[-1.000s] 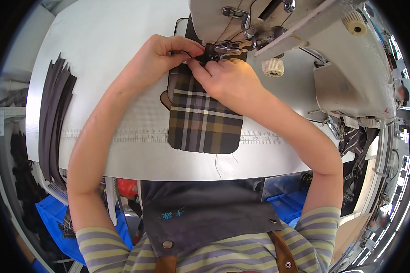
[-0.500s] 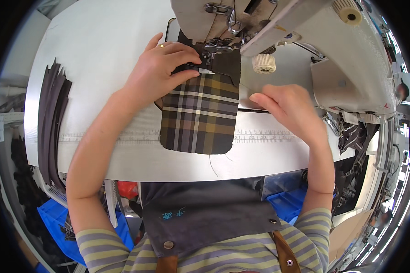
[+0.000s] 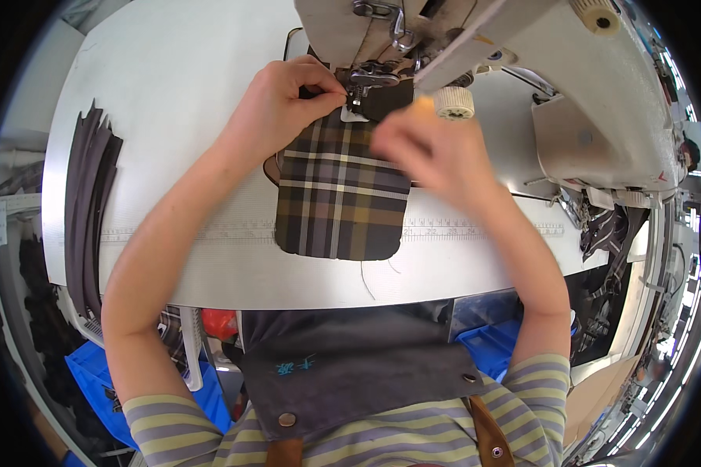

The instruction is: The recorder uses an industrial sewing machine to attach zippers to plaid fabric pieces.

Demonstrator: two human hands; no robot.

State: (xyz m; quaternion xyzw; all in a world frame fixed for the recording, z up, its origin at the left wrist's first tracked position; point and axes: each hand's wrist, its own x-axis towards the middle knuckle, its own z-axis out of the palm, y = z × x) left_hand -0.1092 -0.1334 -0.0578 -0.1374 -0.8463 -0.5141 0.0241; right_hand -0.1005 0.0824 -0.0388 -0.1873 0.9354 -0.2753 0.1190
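A person's bare hands work at an industrial sewing machine [image 3: 592, 101]. A plaid fabric panel [image 3: 339, 210] in black, brown, grey and white lies on the pale worktable [image 3: 210, 272], its far end near the presser foot [image 3: 357, 97]. The left hand [image 3: 288, 97] has thumb and fingertips pinched together just left of the foot; anything between them is hidden. The right hand [image 3: 436, 148], blurred and half-curled, is over the panel's right edge; whether it grips anything cannot be told. Dark fabric strips [image 3: 89, 206] lie at far left.

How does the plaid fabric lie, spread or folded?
Spread: the plaid fabric lies flat on the white table, its rounded lower corners showing.
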